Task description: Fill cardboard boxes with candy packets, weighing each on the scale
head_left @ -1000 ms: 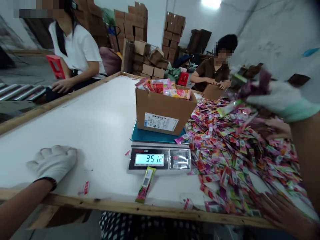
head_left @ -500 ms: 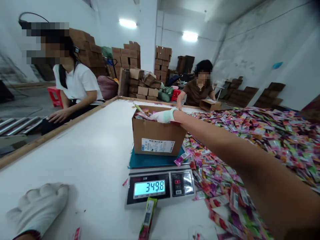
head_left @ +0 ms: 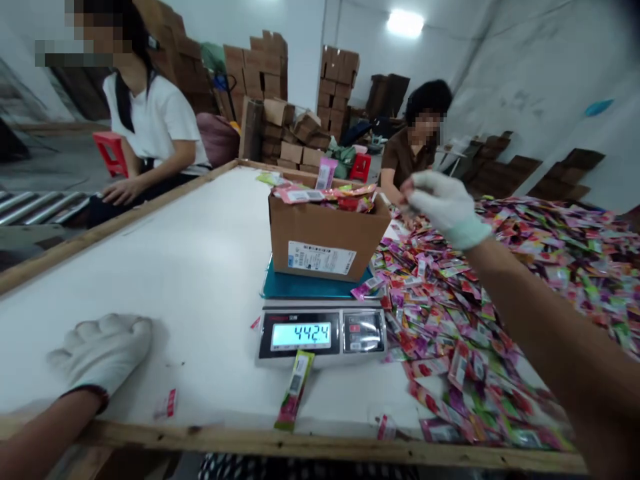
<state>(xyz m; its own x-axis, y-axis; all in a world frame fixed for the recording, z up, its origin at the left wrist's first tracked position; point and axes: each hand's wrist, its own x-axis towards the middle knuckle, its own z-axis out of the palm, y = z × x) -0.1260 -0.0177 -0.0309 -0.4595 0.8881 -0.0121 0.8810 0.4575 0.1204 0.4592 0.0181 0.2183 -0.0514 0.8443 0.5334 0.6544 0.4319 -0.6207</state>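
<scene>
The cardboard box [head_left: 325,223] stands upright on the blue pan [head_left: 295,287] of the scale [head_left: 334,333], near the middle of the frame. Its packets [head_left: 305,195] rise above the rim; a purple packet [head_left: 326,173] sticks up, and a green packet [head_left: 270,179] juts out at the left corner. Laying these two flat inside would make the load steadier.

Just right of the box, the right hand [head_left: 440,203] is raised in a white glove, fingers curled; whether it grips anything, I cannot tell. For a true reading, it should stay off box and pan. A stray packet [head_left: 367,288] at the pan's right corner could also skew the weight. The display [head_left: 302,337] is lit; another packet [head_left: 295,390] leans against the scale's front.

At lower left, the gloved left hand [head_left: 105,350] rests on the table [head_left: 200,280], released, a good place away from the scale. The loose heap [head_left: 450,300] spreads at right.
</scene>
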